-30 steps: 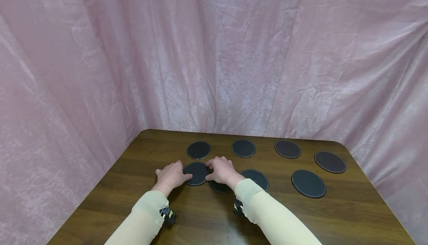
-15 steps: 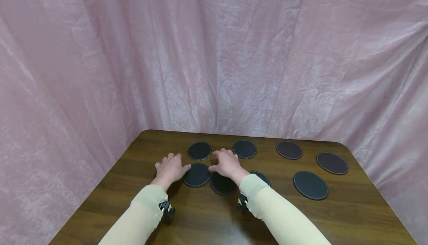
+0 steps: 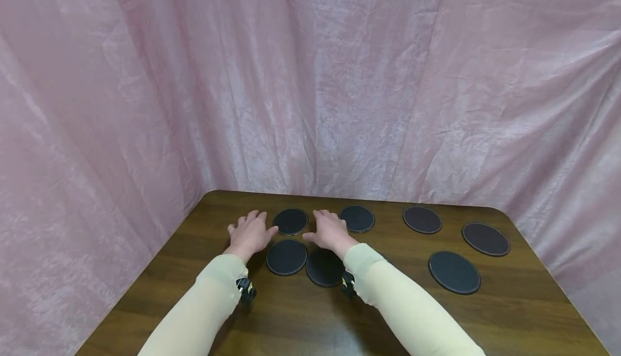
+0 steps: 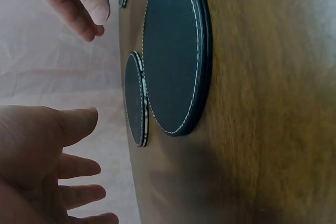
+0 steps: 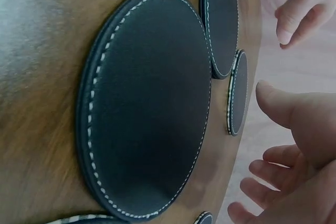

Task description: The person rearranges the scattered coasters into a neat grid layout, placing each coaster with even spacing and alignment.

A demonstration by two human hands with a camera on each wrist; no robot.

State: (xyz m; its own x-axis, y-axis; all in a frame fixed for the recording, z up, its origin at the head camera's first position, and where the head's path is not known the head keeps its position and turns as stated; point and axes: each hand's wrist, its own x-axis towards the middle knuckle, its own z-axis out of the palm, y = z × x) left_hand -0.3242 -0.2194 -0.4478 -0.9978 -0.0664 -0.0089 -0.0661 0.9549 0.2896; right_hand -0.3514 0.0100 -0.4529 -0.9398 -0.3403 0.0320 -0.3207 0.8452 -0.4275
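Observation:
Round dark coasters with pale stitched edges lie flat on the wooden table (image 3: 291,313). My left hand (image 3: 250,233), fingers spread, is held above the table just left of the back-left coaster (image 3: 290,221). On that coaster's other side hovers my right hand (image 3: 331,231), its thumb out toward the coaster and its fingers near another back coaster (image 3: 357,219). Neither hand holds anything. Closer to me are two more coasters side by side, the front-left one (image 3: 286,257) and a darker one (image 3: 324,267) partly under my right wrist. The right wrist view shows the darker coaster's stitching (image 5: 149,108) large.
Further right lie a brownish coaster (image 3: 422,220), another brownish one (image 3: 486,239) and a large dark coaster (image 3: 454,272). My right sleeve (image 3: 388,296) covers most of one more coaster. A pink curtain (image 3: 310,75) hangs behind the table's far edge.
Both hands have left the sides of the front-left coaster and moved forward to either side of the back-left coaster. The front-left coaster stays on the table.

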